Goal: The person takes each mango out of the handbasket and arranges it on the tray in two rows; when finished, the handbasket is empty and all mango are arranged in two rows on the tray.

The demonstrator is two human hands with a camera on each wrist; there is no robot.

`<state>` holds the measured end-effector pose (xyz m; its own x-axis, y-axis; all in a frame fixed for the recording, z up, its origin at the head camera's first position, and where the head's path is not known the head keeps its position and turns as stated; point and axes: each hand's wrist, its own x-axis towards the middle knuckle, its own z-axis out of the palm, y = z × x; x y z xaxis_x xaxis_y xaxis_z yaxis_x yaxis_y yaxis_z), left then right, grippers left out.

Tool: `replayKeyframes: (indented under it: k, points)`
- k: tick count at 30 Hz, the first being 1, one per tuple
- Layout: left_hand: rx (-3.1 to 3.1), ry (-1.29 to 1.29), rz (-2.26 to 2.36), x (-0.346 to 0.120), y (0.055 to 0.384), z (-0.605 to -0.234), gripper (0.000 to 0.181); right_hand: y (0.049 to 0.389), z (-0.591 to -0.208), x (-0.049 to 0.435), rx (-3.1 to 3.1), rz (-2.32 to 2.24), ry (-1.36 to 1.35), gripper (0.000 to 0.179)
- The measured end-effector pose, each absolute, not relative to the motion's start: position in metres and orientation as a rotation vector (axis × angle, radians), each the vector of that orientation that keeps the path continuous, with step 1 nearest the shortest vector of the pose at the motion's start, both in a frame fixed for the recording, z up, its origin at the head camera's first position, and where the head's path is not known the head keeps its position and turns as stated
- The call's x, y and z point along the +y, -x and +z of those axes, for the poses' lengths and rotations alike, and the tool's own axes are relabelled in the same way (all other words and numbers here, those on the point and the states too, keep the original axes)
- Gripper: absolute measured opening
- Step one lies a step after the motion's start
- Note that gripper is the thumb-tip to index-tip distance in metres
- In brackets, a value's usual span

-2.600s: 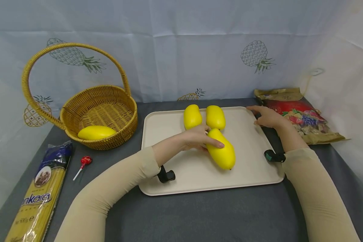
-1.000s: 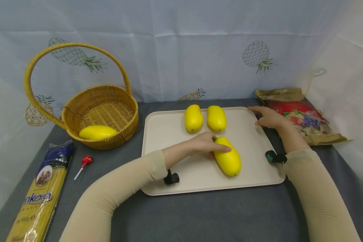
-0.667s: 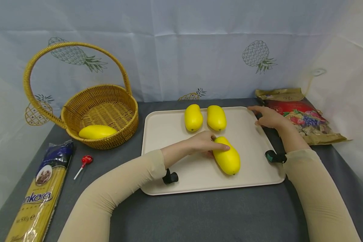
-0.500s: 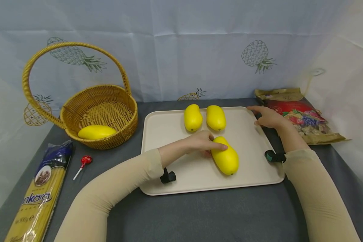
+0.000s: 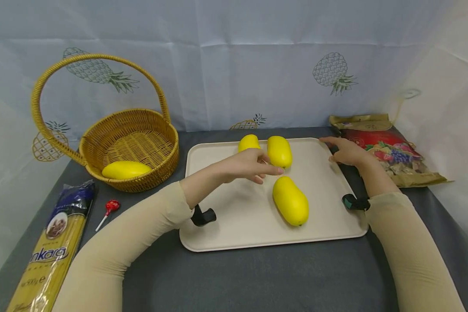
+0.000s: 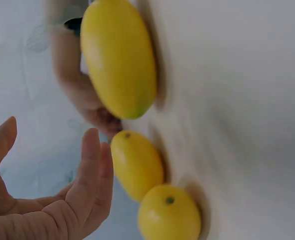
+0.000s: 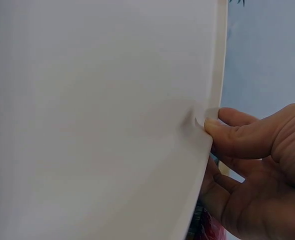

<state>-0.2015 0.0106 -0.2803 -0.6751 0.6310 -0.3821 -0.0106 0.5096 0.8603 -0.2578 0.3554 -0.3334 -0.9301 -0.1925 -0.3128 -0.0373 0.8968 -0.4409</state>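
On the beige tray (image 5: 234,234) lie three yellow mangoes. The front mango (image 5: 290,201) rests alone and tilted on the tray's right half. Behind it, the back right mango (image 5: 279,151) shows nearly whole, while the back left mango (image 5: 249,142) is partly covered by my left hand (image 5: 245,167). That hand hovers over the tray with loosely bent fingers, holding nothing; the left wrist view shows a gap between its fingers (image 6: 90,165) and the front mango (image 6: 120,60). My right hand (image 5: 345,151) pinches the tray's far right corner, thumb on the rim (image 7: 215,65).
A wicker basket (image 5: 167,162) with a tall handle stands at the back left, one mango (image 5: 126,170) inside. A spaghetti pack (image 5: 50,251) and a red lollipop (image 5: 112,206) lie left of the tray. At the right is a red and gold bag (image 5: 390,147).
My left hand has shifted the front mango forward and right, away from the back two, then let go and drawn back up and left. The right hand keeps its place.
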Motion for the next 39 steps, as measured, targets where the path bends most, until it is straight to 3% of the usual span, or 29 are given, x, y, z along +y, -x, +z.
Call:
replayKeyframes:
  k: [15, 31, 39]
  points:
    - [2.201, -0.477, 1.289, -0.053, 0.221, -0.217, 0.063, 0.256, -0.333, 0.355, 2.718, -0.621, 0.189, 0.072]
    - [2.301, -0.386, 1.240, -0.142, 0.237, -0.193, 0.072, 0.257, -0.334, 0.356, 2.715, -0.613, 0.188, 0.072]
    - [2.337, -0.327, 1.248, -0.186, 0.252, -0.200, 0.078, 0.258, -0.333, 0.356, 2.710, -0.613, 0.186, 0.072]
